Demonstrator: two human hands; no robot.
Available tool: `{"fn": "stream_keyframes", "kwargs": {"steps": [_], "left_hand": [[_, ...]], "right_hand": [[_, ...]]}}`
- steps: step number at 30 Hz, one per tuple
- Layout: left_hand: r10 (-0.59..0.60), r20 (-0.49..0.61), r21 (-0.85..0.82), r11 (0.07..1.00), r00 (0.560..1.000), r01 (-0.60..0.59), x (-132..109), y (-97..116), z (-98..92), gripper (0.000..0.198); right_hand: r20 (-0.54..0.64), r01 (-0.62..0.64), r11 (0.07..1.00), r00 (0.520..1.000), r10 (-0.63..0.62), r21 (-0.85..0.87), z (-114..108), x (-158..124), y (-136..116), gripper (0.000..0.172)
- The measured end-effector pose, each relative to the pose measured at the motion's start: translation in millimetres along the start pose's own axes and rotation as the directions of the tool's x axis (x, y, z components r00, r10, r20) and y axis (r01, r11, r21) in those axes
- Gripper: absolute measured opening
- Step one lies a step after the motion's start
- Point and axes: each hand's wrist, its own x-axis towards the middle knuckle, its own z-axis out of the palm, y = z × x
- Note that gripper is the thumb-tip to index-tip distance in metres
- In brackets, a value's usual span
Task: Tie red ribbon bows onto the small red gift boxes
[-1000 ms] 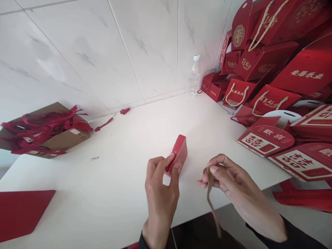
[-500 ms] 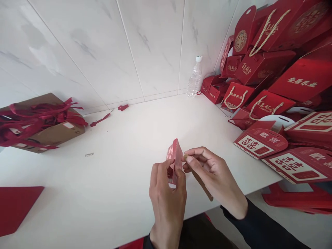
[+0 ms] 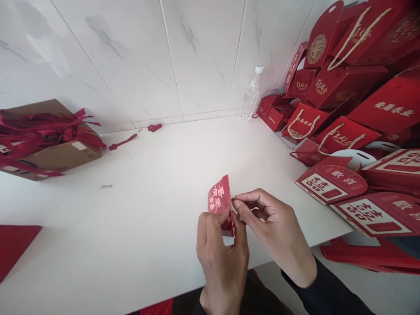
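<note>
Fingers point(image 3: 206, 229) of the left hand point(image 3: 223, 262) are curled shut around the lower end of a small flat red box point(image 3: 219, 199), held upright above the near edge of the white table point(image 3: 147, 218). Just right of it, thumb and forefinger of the right hand point(image 3: 278, 232) are pinched together at the box's right edge; whether anything is gripped between them cannot be told. Far right, red gift bags point(image 3: 331, 183) are piled.

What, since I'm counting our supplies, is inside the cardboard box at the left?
Dark red ribbons fill the cardboard box. They are heaped above its rim and trail over its sides. Whatever lies beneath the heap, and the bottom of the box, is covered.
</note>
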Motion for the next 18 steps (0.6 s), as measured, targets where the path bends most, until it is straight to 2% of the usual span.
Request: {"fn": "stream_keyframes", "kwargs": {"steps": [6, 11, 14, 18], "left_hand": [[-0.008, 0.02, -0.037, 0.999, 1.0, 0.009, -2.2, 0.9, 0.2, 0.017], [-0.036, 0.023, -0.06, 0.998, 0.999, 0.037, -0.5, 2.5, -1.8, 0.015], [-0.047, 0.096, -0.122, 0.991, 0.994, 0.059, -1.1, 3.2, -7.3, 0.017], [-0.036, 0.229, -0.188, 0.979, 0.973, 0.08, -4.9, 1.8, -14.9, 0.03]], "right_hand": [[0.002, 0.03, 0.999, 1.0, -0.03, -0.021, -1.5, 0.7, -0.4, 0.015], [0.057, 0.023, 0.999, 0.998, -0.021, -0.031, -3.2, -4.0, -2.8, 0.021], [0.069, 0.04, 0.997, 0.997, -0.036, -0.061, -5.0, -5.5, -3.9, 0.022], [0.09, 0.035, 0.994, 0.996, -0.026, -0.101, -10.0, -4.3, -7.5, 0.025]]}}
